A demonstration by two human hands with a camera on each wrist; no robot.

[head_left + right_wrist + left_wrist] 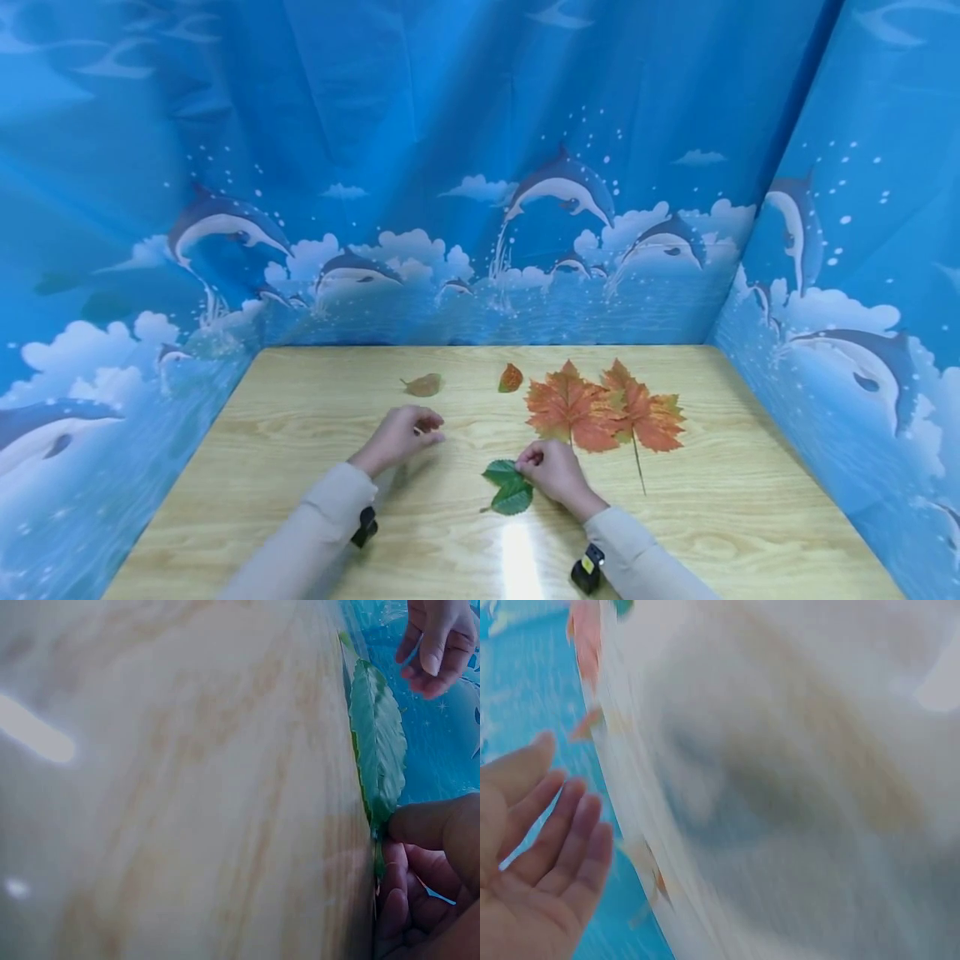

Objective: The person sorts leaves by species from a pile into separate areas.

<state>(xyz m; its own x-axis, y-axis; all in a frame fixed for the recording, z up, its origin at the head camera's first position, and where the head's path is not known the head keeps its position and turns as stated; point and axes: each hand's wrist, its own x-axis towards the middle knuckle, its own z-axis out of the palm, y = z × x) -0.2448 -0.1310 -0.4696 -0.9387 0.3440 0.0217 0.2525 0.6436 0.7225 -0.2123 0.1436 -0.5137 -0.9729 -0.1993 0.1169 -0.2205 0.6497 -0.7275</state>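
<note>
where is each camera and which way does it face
Head: on the head, facing forward and down at the table; left hand, right hand, sleeves show.
Left wrist: on that wrist, facing over the table; left hand shows.
Right wrist: on that wrist, facing the green leaves; both hands show.
Head and right wrist share hands and leaves.

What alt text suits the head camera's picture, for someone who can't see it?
A person's right hand pinches one of two green serrated leaves on a pale wood-grain table; the left hand hovers nearby, empty. Around them lie a small brown leaf, a small reddish leaf and large orange maple leaves, before blue dolphin-print cloth.
</note>
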